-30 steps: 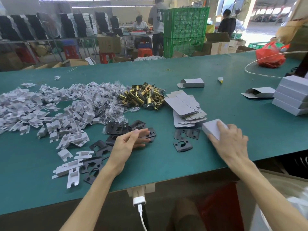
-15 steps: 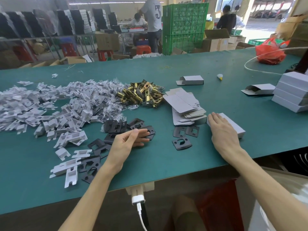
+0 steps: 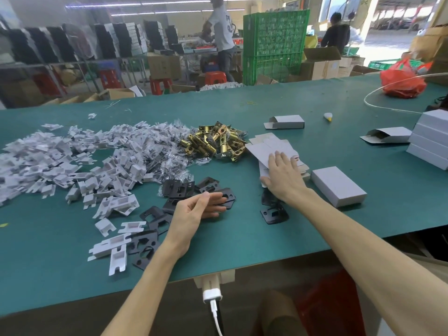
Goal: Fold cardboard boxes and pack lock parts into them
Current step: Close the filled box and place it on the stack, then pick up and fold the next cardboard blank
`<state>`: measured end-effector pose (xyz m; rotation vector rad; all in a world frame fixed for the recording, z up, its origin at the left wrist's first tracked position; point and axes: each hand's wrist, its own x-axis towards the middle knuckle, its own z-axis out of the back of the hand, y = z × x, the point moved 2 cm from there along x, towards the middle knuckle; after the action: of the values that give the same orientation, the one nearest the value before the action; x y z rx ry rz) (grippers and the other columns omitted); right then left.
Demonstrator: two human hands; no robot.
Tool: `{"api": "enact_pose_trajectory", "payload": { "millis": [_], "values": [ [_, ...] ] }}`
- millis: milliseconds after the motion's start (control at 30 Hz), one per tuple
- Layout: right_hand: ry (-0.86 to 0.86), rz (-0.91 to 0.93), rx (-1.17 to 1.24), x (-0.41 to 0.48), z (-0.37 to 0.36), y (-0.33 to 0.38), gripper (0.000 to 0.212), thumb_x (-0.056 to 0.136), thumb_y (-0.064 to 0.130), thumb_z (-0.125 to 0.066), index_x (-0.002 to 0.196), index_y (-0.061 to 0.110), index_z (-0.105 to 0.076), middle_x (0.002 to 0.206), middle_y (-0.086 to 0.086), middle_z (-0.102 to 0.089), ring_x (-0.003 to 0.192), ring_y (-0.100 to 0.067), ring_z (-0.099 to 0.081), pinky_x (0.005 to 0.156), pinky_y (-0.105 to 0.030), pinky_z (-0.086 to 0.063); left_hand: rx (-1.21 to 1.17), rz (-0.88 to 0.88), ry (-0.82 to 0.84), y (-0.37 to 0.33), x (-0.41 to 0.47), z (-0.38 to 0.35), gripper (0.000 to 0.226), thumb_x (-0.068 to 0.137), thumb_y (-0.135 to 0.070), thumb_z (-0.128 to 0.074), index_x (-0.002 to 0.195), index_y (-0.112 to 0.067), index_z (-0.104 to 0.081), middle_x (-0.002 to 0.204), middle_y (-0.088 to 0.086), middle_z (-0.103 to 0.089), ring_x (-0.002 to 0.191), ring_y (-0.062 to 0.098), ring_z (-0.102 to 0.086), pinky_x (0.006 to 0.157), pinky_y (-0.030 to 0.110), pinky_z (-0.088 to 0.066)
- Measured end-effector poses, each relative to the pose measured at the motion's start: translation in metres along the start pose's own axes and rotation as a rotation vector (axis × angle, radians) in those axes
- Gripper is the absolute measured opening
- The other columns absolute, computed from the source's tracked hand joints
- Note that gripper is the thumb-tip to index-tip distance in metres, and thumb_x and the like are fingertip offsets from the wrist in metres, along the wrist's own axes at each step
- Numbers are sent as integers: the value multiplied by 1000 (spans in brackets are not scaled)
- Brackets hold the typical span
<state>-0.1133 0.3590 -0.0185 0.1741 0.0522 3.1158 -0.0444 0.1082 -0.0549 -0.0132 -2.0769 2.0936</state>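
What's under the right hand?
The right hand lies flat on the stack of unfolded box blanks; a black plate shows below the wrist. Whatever lies beneath the palm is hidden.

Your left grip (image 3: 194, 212) and right grip (image 3: 282, 177) were bare hands, and both long, slim forearms (image 3: 155, 275) were uncovered down to the frame's edge. Below the bench (image 3: 242, 251), your knee (image 3: 276, 314) showed in brown cloth.
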Motion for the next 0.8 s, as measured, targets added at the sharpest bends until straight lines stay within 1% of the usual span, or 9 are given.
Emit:
{"api": "enact_pose_trajectory", "payload": {
  "millis": [67,167,233,300,400,467,533,633,800],
  "values": [
    [4,-50,21,4,-1,0,72,102,43,-54,153,0,-27,160,-20,-32,150,-34,-25,123,-51,-20,-10,5,-9,0,0,1,34,111,-22,-45,118,-8,-75,110,6,-80,101,27,-77,88,34,-62],
    [-162,8,-40,0,3,2,30,99,27,-60,119,6,-53,129,-17,-62,122,-36,-52,103,-42,-38,-23,9,-14,0,0,2,34,111,-22,-45,118,-8,-76,111,6,-80,101,27,-77,87,33,-62],
    [-224,47,-27,-6,8,1,5,94,7,-55,100,8,-56,113,-18,-68,107,-37,-57,86,-39,-39,-19,7,-15,0,1,1,34,111,-22,-46,118,-8,-76,111,6,-80,100,27,-77,87,33,-62],
    [-262,40,1,-10,12,-2,15,91,-5,-48,93,6,-58,104,-19,-69,98,-37,-57,72,-38,-33,-15,8,-18,0,1,1,34,111,-22,-46,117,-7,-76,110,6,-80,100,27,-77,86,33,-62],
    [-457,-25,292,-20,26,-4,14,99,1,-45,92,7,-57,86,-16,-66,75,-35,-50,62,-36,-33,-11,4,-19,0,1,1,33,111,-21,-46,117,-7,-76,108,7,-80,99,28,-77,86,34,-63],
    [-549,-69,729,-30,37,1,11,101,9,-50,90,11,-53,78,-11,-62,67,-24,-54,57,-34,-40,-22,1,-20,0,1,1,33,111,-22,-46,118,-7,-75,109,7,-80,99,28,-77,86,35,-63],
    [-481,-162,1181,-41,44,11,9,95,9,-58,103,12,-60,89,-11,-69,76,-15,-67,63,-35,-57,-49,-4,-27,0,2,2,34,111,-24,-46,120,-7,-74,112,8,-79,100,29,-77,86,35,-63],
    [-176,-268,1606,-56,33,31,30,90,-1,-62,119,7,-63,106,-11,-76,89,-25,-75,69,-48,-63,-125,-13,-49,-1,2,3,40,111,-33,-43,124,-7,-71,117,10,-78,104,31,-76,85,34,-62],
    [146,-266,1779,-81,4,70,32,89,-8,-63,121,-4,-60,118,-20,-70,87,-24,-75,67,-33,-62,-331,17,-132,-5,3,7,52,100,-54,-55,126,-11,-68,121,10,-76,109,24,-73,84,32,-60]
  ]
}}
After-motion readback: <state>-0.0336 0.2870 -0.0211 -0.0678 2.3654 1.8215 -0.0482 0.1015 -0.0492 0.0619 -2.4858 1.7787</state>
